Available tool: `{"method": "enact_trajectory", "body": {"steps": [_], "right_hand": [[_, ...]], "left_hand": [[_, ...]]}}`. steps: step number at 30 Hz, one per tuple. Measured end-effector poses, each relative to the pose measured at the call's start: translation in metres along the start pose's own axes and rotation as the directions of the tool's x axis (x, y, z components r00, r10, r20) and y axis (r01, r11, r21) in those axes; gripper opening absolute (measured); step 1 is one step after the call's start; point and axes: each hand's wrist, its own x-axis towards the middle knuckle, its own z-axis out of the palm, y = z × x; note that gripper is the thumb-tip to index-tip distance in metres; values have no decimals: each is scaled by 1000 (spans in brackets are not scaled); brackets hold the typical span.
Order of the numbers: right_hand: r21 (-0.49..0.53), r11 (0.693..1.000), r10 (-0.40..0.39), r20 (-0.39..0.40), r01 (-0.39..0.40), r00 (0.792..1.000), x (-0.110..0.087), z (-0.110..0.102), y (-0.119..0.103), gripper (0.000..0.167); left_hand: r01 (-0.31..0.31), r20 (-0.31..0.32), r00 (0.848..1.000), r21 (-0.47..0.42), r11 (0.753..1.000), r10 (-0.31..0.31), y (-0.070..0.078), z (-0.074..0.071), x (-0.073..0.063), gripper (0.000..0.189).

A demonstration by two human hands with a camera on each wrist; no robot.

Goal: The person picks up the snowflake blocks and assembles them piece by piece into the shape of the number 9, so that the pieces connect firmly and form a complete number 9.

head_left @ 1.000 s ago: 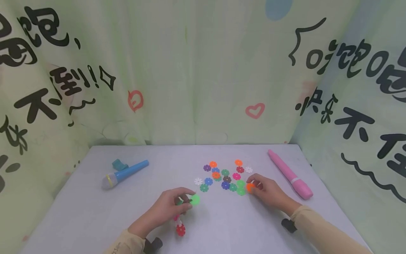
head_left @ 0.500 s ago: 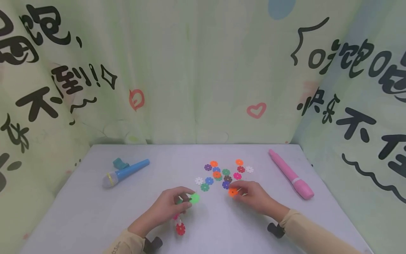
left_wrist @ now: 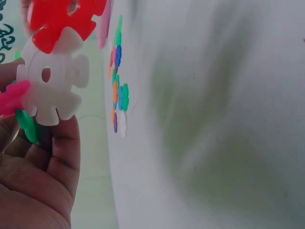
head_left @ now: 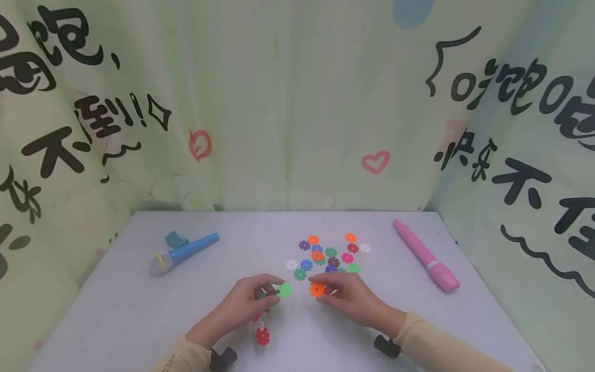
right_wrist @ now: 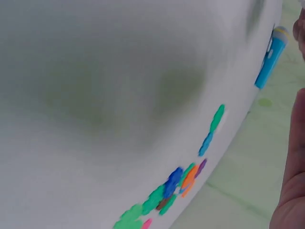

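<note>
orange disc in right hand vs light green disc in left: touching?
Apart. The head view shows white table between the orange disc in the right hand and the light green disc at the left hand's fingertips.

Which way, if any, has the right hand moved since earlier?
Yes: in the head view, the right hand has moved left, away from the pink tapered object.

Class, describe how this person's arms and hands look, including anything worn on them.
The left hand and right hand are bare, without gloves. Long beige sleeves cover the forearms: the left sleeve carries small dark lettering, not clearly readable, while the right sleeve looks plain. A small black device shows at the left wrist and another at the right.
</note>
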Motion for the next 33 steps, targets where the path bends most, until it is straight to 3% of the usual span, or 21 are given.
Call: {"method": "enact_trajectory", "body": {"steps": [10, 15, 24, 33], "right_hand": [[-4, 989, -145, -78, 145, 986, 8, 24, -20, 44], [-84, 973, -220, -78, 213, 973, 10, 29, -22, 43], [-294, 881, -408, -75, 371, 910, 9, 31, -23, 50], [-369, 818, -506, -96, 441, 857, 9, 31, -24, 50]], "left_hand": [[-25, -4, 1000, -18, 1000, 25, 0, 1, -2, 35], [-27, -3, 1000, -17, 999, 27, 1, 3, -2, 36], [-13, 5, 1000, -9, 1000, 13, 2, 6, 0, 35], [16, 12, 1000, 8, 1000, -16, 8, 7, 1, 35]]}}
